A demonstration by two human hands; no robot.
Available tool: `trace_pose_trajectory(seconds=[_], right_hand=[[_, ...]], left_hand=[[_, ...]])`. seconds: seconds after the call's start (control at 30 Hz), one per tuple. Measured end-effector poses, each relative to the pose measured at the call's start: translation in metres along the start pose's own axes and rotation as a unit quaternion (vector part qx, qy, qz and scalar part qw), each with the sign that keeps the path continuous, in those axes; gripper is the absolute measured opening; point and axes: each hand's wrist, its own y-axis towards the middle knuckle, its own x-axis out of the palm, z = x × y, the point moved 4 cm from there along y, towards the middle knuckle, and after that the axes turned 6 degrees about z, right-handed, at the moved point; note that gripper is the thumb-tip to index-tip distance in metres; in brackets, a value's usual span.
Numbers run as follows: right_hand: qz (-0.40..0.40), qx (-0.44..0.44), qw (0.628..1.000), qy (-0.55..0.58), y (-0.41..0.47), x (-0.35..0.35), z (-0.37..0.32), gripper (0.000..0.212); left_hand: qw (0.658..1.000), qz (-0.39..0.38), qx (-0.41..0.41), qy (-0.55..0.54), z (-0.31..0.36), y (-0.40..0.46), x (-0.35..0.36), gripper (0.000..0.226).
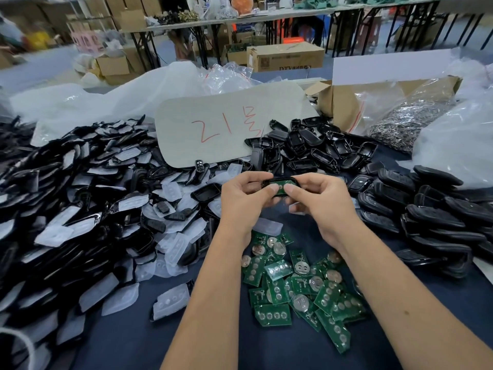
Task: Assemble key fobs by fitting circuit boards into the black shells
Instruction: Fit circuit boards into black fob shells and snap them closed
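— Head view: held a black shell [280, 182] above the table centre, between left hand [246, 198] and right hand [317, 200]. Both curled round its ends, thumbs pressed onto a green circuit board [277, 188] lying in the hollow.

— Seated fully?

— Could not tell; thumbs covered most of it.

— Handling?

— Judged light and stiff, both parts. Glossy plastic, likely slippery. Thin board, probably easy to crack if bent; best gripped by the shell's rim and pushed flat, evenly, away from the metal domes.

— Supplies?

— Loose boards [301, 284] heaped near, between the forearms. Empty shells [317, 148] piled far right of centre. Shells with whitish pads [88, 209] spread wide on the left. Closed black fobs [432, 217] stacked right. White card [226, 124] with red marks, far centre.
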Motion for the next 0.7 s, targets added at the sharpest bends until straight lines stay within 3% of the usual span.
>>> trace_pose_trajectory(seconds=[0.17, 0.3, 0.43, 0.7], right_hand=[[0.021, -0.034, 0.998, 0.038, 0.002, 0.016, -0.011, 0.010], [-0.021, -0.106, 0.991, -0.078, 0.005, 0.051, -0.019, 0.008], [-0.087, -0.267, 0.901, -0.330, 0.001, 0.100, -0.029, 0.008], [-0.209, -0.374, 0.819, -0.381, -0.037, 0.216, -0.039, 0.013]], left_hand=[[0.989, 0.057, -0.065, -0.116, -0.002, -0.004, 0.003, 0.023], [0.980, 0.165, 0.010, -0.110, 0.024, 0.000, -0.024, 0.013], [0.960, 0.256, 0.098, -0.049, 0.056, -0.003, -0.082, 0.016], [0.895, 0.418, 0.118, 0.100, 0.095, -0.024, -0.196, 0.013]])
